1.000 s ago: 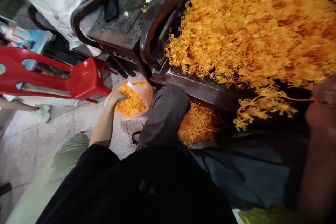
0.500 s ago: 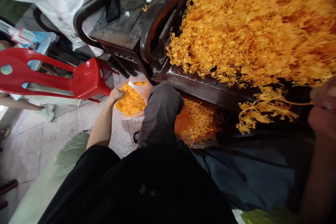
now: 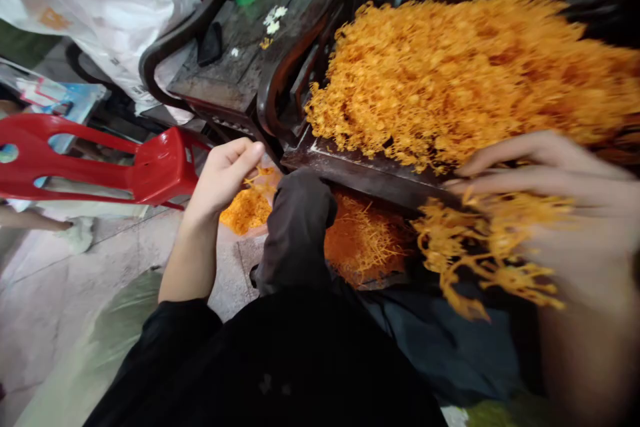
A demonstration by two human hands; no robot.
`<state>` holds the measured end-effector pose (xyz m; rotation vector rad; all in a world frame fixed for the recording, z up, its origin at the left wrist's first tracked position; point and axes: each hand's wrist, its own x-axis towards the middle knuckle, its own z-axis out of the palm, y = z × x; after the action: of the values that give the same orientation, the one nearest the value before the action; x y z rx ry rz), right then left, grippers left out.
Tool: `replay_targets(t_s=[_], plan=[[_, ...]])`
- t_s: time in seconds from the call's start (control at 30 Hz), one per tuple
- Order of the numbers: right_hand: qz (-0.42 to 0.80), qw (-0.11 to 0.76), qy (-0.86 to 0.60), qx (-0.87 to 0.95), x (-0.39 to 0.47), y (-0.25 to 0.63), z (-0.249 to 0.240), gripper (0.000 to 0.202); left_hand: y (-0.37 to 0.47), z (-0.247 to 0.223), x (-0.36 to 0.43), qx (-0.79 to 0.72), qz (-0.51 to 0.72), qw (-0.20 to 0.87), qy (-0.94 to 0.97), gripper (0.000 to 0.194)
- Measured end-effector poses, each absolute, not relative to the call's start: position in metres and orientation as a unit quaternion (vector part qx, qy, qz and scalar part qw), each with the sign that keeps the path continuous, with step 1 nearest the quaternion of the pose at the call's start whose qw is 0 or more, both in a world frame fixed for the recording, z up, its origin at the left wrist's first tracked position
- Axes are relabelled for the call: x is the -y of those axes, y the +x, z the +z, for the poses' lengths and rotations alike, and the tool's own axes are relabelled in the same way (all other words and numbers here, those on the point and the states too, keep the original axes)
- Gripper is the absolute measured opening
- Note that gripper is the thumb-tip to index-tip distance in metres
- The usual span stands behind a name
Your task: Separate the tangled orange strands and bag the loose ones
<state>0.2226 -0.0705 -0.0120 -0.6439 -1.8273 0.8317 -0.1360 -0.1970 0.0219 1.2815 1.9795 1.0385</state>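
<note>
A big heap of orange stringy strands (image 3: 465, 73) covers a dark wooden chair seat (image 3: 370, 173). My right hand (image 3: 565, 213) is close to the camera at the right and holds a loose bunch of orange strands (image 3: 480, 247) that hangs below its fingers. My left hand (image 3: 223, 177) is raised above the floor, fingers loosely curled and apart, with nothing clearly in it. Below it on the floor lies a plastic bag of short orange bits (image 3: 245, 210). My bent knee in grey trousers (image 3: 297, 227) is between the hands.
A second pile of orange strands (image 3: 363, 240) lies under the seat. A red plastic chair (image 3: 100, 157) lies on its side at the left. A dark side table (image 3: 235, 53) holds white flowers and a green cup. A white sack (image 3: 100, 7) is behind.
My left hand has lifted out of the bag of orange bits and risen. My right hand has moved into view with the bunch of strands, closer to the middle.
</note>
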Motion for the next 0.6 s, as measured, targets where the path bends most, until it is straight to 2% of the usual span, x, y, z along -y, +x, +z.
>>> replay_targets(t_s=[0.07,0.2,0.33,0.43,0.6], plan=[[0.364,0.474,-0.201,0.776,0.079,0.208,-0.01,0.012,-0.093,0.04,0.169,-0.677,0.376,0.305,0.554,0.051],[0.44,0.463,-0.279,0.717,0.085,0.205,-0.013,0.038,-0.023,0.057,0.109,-0.577,0.309,0.338,0.677,0.051],[0.514,0.453,-0.372,0.626,0.074,0.21,-0.021,0.04,0.023,0.054,0.058,-0.535,0.239,0.326,0.742,0.046],[0.596,0.448,-0.402,0.532,0.066,0.212,-0.024,0.046,0.045,0.049,0.033,-0.545,0.205,0.315,0.75,0.055],[0.715,0.429,-0.389,0.392,0.06,0.216,-0.019,0.046,0.055,0.036,0.009,-0.545,0.267,0.333,0.722,0.065]])
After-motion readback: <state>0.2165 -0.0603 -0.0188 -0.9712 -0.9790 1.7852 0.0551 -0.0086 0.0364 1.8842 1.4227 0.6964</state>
